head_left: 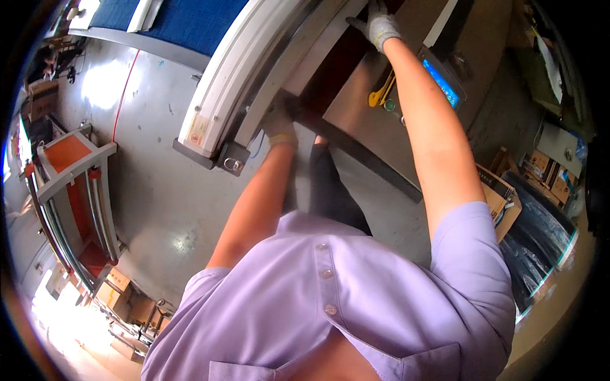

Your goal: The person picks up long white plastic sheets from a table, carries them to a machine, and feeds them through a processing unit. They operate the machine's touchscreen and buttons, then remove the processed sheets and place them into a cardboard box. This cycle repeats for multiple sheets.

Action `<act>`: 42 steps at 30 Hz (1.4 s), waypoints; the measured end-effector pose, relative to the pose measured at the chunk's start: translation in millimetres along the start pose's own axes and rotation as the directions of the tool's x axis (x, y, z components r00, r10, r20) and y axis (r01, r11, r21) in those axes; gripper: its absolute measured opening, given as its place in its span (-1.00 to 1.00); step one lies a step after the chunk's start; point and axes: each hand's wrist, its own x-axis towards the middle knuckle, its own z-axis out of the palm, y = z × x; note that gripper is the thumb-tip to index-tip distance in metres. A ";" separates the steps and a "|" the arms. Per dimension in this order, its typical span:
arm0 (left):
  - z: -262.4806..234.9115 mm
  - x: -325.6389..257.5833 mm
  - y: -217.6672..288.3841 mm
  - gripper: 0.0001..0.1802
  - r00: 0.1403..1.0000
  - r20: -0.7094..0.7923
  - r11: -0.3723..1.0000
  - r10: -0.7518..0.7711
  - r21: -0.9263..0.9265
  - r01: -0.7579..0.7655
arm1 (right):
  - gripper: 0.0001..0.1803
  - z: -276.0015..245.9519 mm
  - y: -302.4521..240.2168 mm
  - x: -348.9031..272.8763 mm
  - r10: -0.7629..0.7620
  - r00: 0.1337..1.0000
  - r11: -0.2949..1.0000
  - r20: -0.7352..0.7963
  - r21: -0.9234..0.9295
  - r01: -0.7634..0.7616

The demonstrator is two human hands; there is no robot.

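Note:
I look down over my lilac shirt at a long machine with a white frame (219,95) and a blue belt (190,22). My left hand (279,122), in a grey glove with a yellow cuff, rests at the dark lower edge of the machine beside a dark crossbar (362,157). My right hand (380,25), gloved the same way, reaches far forward and lies on the machine's metal edge near the top of the view. Whether either hand grips anything is unclear. A yellow-handled tool (380,94) lies on the brown tabletop (356,101) under my right forearm.
A small device with a blue screen (443,81) sits on the brown table. Cardboard boxes (502,190) and a black wrapped roll (537,238) stand at the right. An orange-and-grey roller rack (76,184) and more boxes (121,292) stand at the left on the grey floor (165,190).

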 end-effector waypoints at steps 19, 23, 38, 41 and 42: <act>-23.9 -6.5 48.7 -0.35 0.990 0.111 0.996 -0.090 0.031 0.088 | -0.08 15.9 -2.8 -21.0 -0.040 0.999 0.998 -0.004 -0.051 0.040; -29.2 -10.2 65.2 -0.40 0.963 0.142 0.973 -0.230 0.029 0.229 | 0.15 12.3 -5.6 -13.5 -0.062 0.998 0.985 0.031 -0.156 0.066; -22.3 -17.0 75.9 -0.52 0.982 -0.097 0.968 -0.164 -0.207 0.141 | 0.29 -30.3 -33.8 -16.1 0.065 0.962 0.986 0.267 -0.168 -0.020; -4.6 1.6 9.9 -0.50 1.000 -0.017 1.000 -0.007 -0.025 0.006 | 0.39 -23.7 -29.1 -10.3 0.061 0.961 0.983 0.270 -0.185 -0.010; -6.4 -1.3 14.1 -0.49 1.000 0.016 1.000 -0.014 0.004 0.014 | 0.39 -17.2 -22.4 -9.2 0.061 0.965 0.982 0.256 -0.187 -0.013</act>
